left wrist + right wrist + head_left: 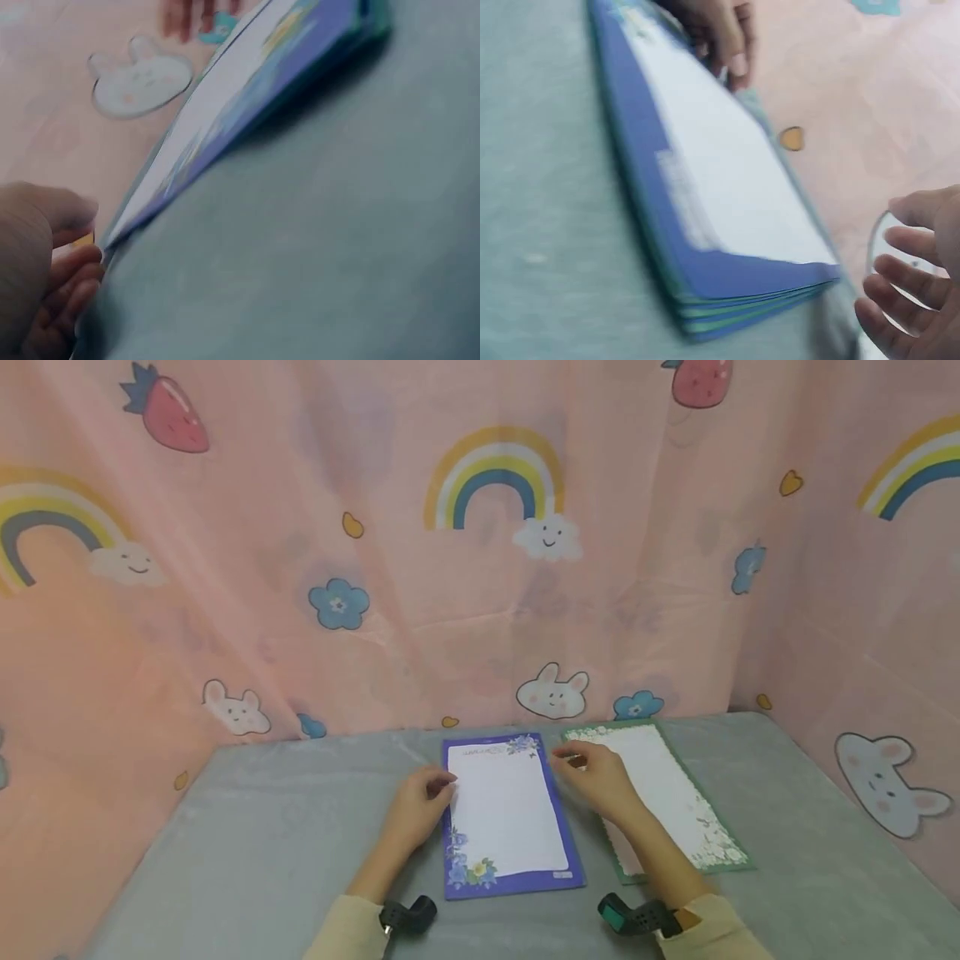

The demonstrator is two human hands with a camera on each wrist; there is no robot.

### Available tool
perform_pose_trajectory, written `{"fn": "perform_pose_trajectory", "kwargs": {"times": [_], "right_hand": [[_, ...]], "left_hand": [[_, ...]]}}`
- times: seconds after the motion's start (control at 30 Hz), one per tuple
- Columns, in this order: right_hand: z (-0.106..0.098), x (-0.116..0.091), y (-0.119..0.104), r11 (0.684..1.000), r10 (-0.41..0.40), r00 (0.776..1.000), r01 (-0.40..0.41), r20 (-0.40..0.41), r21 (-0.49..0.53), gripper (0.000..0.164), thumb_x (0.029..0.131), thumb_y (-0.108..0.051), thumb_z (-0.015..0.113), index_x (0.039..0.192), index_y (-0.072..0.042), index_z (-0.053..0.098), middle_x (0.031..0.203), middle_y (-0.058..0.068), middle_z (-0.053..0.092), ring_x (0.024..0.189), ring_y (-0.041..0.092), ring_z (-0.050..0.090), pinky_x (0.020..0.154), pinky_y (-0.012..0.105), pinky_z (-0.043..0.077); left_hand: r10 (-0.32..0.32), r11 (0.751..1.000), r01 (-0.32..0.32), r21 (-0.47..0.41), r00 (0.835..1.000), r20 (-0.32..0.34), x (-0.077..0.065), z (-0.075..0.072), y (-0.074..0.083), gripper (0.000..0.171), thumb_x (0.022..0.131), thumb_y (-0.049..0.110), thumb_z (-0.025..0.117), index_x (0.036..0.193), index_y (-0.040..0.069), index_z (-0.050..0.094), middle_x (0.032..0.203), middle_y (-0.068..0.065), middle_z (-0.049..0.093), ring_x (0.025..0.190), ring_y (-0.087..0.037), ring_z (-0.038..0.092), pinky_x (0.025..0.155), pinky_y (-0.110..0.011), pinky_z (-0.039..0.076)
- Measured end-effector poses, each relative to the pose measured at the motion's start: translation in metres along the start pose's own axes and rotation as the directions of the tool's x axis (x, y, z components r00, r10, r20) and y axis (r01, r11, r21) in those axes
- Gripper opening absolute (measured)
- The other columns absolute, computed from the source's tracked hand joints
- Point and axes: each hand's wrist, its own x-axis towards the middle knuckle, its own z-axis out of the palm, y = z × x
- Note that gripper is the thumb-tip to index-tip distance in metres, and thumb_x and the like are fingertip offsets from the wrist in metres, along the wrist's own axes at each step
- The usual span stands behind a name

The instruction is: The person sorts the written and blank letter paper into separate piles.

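Note:
A purple-bordered stack of sheets (507, 810) with printed flowers and a white middle lies upright before me on the grey cloth. In the right wrist view, the stack's edge (750, 304) shows several purple and green layers. My left hand (415, 806) is at its left edge, fingers loosely bent; the left wrist view shows a gap between thumb and fingers. Beyond the stack's right edge hovers my right hand (600, 777), in front of a green-bordered sheet (667, 797) with white flowers. The right wrist view shows its fingers (904, 281) spread and holding nothing.
Grey cloth (262, 843) covers the table. A pink curtain (420, 668) printed with rainbows, rabbits and flowers stands behind it and along both sides. Each wrist wears a black strap device, one on the left (408, 916) and one on the right (637, 917).

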Motion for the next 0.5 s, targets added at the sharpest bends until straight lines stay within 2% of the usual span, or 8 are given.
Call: {"fn": "perform_pose_trajectory", "kwargs": {"times": [0.1, 0.2, 0.33, 0.5], "right_hand": [[0.017, -0.002, 0.005, 0.998, 0.060, 0.998, -0.059, -0.035, 0.039, 0.031, 0.096, -0.025, 0.068, 0.120, -0.005, 0.072, 0.114, 0.015, 0.075, 0.101, 0.030, 0.071, 0.086, 0.045, 0.057], [0.032, -0.002, 0.008, 0.995, 0.089, 0.994, -0.085, -0.064, 0.059, 0.031, 0.094, -0.023, 0.070, 0.119, -0.005, 0.072, 0.112, 0.016, 0.075, 0.099, 0.030, 0.072, 0.089, 0.047, 0.056], [0.042, -0.002, 0.015, 0.997, 0.072, 0.993, -0.069, -0.097, 0.034, 0.028, 0.093, -0.020, 0.072, 0.117, -0.005, 0.073, 0.106, 0.014, 0.077, 0.097, 0.029, 0.072, 0.091, 0.048, 0.054], [0.044, -0.004, 0.021, 0.999, 0.024, 0.991, -0.027, -0.130, -0.025, 0.027, 0.091, -0.018, 0.073, 0.115, -0.006, 0.074, 0.097, 0.009, 0.077, 0.091, 0.025, 0.070, 0.088, 0.046, 0.053]], "left_hand": [[-0.047, 0.998, 0.046, -0.048, 0.999, -0.020, -0.001, -0.004, -0.008, 0.014, 0.091, 0.013, 0.072, 0.104, 0.008, 0.076, 0.095, -0.005, 0.072, 0.086, -0.013, 0.063, 0.075, -0.025, 0.052], [-0.069, 0.996, 0.067, -0.050, 0.997, -0.025, -0.002, -0.009, -0.014, 0.017, 0.089, 0.016, 0.075, 0.105, 0.009, 0.076, 0.098, -0.007, 0.073, 0.088, -0.016, 0.065, 0.076, -0.026, 0.054], [-0.037, 0.999, 0.037, 0.001, 0.999, 0.011, -0.002, -0.011, -0.017, 0.024, 0.086, 0.019, 0.079, 0.109, 0.010, 0.076, 0.107, -0.009, 0.073, 0.095, -0.021, 0.068, 0.080, -0.033, 0.057], [0.013, 0.999, -0.014, 0.036, 0.999, 0.039, -0.002, -0.009, -0.015, 0.036, 0.082, 0.025, 0.083, 0.115, 0.011, 0.075, 0.117, -0.013, 0.073, 0.104, -0.028, 0.070, 0.090, -0.045, 0.057]]}}
